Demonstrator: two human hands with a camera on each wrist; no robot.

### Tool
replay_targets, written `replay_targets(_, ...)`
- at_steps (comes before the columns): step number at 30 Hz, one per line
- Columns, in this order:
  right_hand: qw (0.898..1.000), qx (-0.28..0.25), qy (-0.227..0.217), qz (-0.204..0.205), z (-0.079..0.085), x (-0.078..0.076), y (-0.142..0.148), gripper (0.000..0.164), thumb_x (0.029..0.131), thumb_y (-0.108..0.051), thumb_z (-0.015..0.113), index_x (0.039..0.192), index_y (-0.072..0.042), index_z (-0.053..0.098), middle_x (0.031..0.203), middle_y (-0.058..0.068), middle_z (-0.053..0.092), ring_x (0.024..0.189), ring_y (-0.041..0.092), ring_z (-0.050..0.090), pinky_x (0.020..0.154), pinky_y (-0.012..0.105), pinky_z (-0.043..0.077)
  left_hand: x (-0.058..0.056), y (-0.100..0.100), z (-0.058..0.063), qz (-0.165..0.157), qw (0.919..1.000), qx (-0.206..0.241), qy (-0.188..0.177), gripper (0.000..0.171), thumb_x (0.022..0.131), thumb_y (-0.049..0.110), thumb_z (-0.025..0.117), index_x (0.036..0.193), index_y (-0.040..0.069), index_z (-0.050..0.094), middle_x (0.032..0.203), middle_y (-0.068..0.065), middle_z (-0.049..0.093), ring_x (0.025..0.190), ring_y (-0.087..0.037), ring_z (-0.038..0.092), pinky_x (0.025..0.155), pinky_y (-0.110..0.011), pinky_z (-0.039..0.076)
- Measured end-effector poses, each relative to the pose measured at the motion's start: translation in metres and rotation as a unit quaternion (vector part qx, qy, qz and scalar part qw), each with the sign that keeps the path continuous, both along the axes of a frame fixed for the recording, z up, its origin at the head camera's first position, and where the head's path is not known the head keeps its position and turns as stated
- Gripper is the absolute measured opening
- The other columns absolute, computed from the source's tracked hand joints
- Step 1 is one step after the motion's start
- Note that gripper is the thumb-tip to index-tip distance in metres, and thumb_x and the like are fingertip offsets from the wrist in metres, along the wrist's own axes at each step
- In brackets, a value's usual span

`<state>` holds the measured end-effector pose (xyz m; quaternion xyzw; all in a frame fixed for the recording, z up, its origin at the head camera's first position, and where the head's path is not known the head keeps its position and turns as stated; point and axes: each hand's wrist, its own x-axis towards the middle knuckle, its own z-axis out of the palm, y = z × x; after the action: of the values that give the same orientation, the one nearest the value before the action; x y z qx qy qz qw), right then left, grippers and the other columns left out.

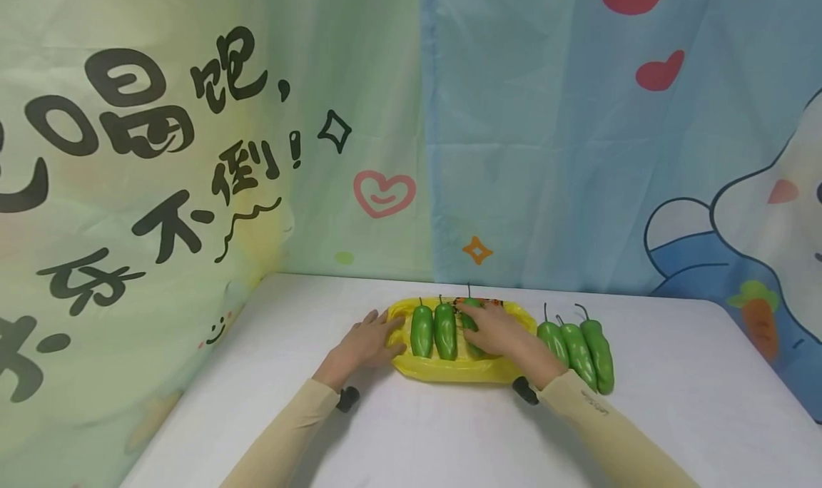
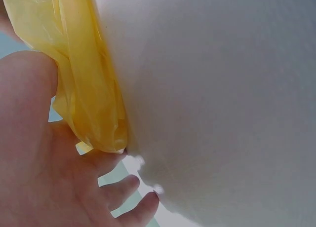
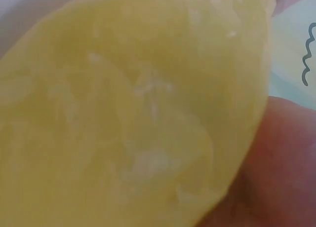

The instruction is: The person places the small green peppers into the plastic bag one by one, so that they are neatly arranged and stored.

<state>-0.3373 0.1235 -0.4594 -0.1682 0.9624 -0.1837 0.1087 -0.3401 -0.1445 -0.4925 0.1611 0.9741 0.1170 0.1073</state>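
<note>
A yellow plastic bag point(image 1: 443, 371) lies opened out on the white table, its sides standing like a low rim. Two green peppers point(image 1: 422, 331) lie side by side in it, stems pointing away. At the bag's right part, my right hand point(image 1: 504, 331) holds a third green pepper point(image 1: 471, 321) from above, covering much of it. My left hand point(image 1: 369, 339) rests at the bag's left end, thumb and forefinger reaching over the edge. In the left wrist view, its fingers spread beside the yellow plastic point(image 2: 94, 89). Yellow plastic point(image 3: 123, 113) nearly fills the right wrist view.
Three more green peppers point(image 1: 580, 352) lie on the table point(image 1: 681, 374) just right of the bag, partly behind the right forearm. A printed curtain point(image 1: 552, 153) hangs behind the table and along its left side. Dark wrist devices point(image 1: 525, 391) sit below both wrists.
</note>
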Motion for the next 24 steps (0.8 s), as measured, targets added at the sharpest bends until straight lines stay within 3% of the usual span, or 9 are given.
replay_targets(4, 1.0, -0.006, -0.004, -0.009, -0.004, -0.001, -0.006, 0.058, 0.101, -0.022, 0.058, 0.155, -0.013, 0.039, 0.152, 0.028, 0.045, 0.144, 0.053, 0.032, 0.106, 0.065, 0.043, 0.0, 0.0, -0.001, 0.001, 1.0, -0.001, 0.001, 0.063, 0.1, 0.046, 0.055, 0.155, 0.022, 0.04, 0.164, -0.014, 0.031, 0.153, -0.042, 0.023, 0.122, -0.061, 0.026)
replay_targets(10, 0.999, -0.003, -0.01, -0.03, -0.01, -0.001, -0.011, 0.06, 0.101, -0.024, 0.058, 0.156, -0.014, 0.037, 0.153, 0.032, 0.041, 0.145, 0.056, 0.027, 0.113, 0.072, 0.031, 0.0, 0.0, -0.001, 0.004, 1.0, -0.002, 0.0, 0.062, 0.1, 0.047, 0.054, 0.155, 0.022, 0.04, 0.164, -0.014, 0.032, 0.153, -0.041, 0.023, 0.123, -0.06, 0.026)
replay_targets(18, 0.998, -0.01, 0.019, -0.054, -0.016, 0.001, -0.017, 0.059, 0.1, -0.023, 0.056, 0.155, -0.012, 0.039, 0.152, 0.039, 0.036, 0.142, 0.06, 0.029, 0.11, 0.074, 0.034, 0.0, 0.0, -0.001, 0.002, 1.0, -0.001, 0.006, 0.062, 0.1, 0.047, 0.055, 0.155, 0.022, 0.04, 0.164, -0.014, 0.031, 0.153, -0.041, 0.024, 0.122, -0.06, 0.026)
replay_targets(24, 0.997, -0.021, 0.015, -0.074, -0.019, 0.002, -0.019, 0.06, 0.099, -0.022, 0.054, 0.156, -0.014, 0.038, 0.153, 0.043, 0.029, 0.142, 0.061, 0.026, 0.109, 0.074, 0.034, 0.0, 0.0, -0.002, 0.005, 1.0, -0.003, 0.001, 0.063, 0.1, 0.048, 0.054, 0.156, 0.023, 0.039, 0.165, -0.013, 0.03, 0.153, -0.04, 0.022, 0.123, -0.06, 0.025)
